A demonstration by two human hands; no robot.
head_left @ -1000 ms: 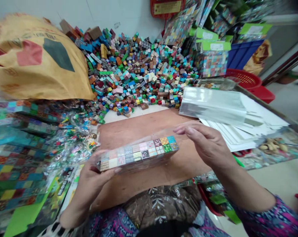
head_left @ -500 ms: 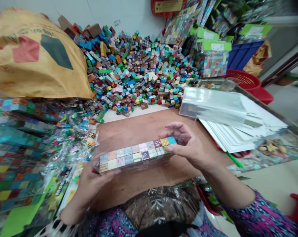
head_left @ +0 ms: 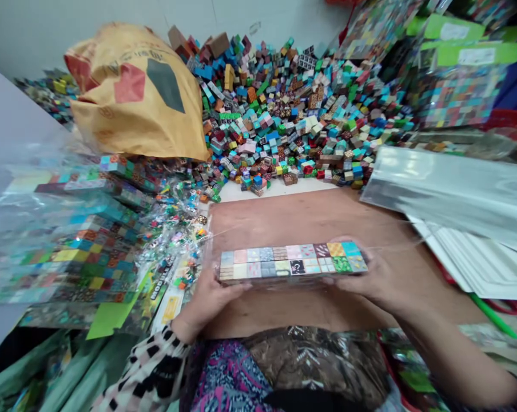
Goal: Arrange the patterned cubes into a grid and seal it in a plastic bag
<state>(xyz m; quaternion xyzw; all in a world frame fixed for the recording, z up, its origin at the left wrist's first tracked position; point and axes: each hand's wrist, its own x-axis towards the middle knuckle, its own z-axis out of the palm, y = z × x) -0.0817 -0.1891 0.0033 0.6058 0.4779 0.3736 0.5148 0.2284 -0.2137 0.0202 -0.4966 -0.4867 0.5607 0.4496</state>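
Note:
A long block of small patterned cubes (head_left: 290, 264), two rows showing on its near top face, is held level above a brown board (head_left: 279, 214). Clear plastic film seems to wrap it. My left hand (head_left: 213, 294) grips its left end, thumb along the lower front edge. At the right end my right hand (head_left: 372, 280) is closed around it in the same manner, slightly blurred. The fingers behind and under the block are hidden.
Behind the board rises a heap of loose coloured cubes (head_left: 279, 120), beside a yellow sack (head_left: 134, 97). Wrapped cube blocks (head_left: 99, 246) and small packets (head_left: 173, 223) lie left. Clear plastic sleeves (head_left: 447, 183), white cards (head_left: 460, 252) and a green stick (head_left: 494, 317) lie right.
My right hand has gone from spread fingers at the block's right end to a grip on it. The block is now more level. The view has swung left.

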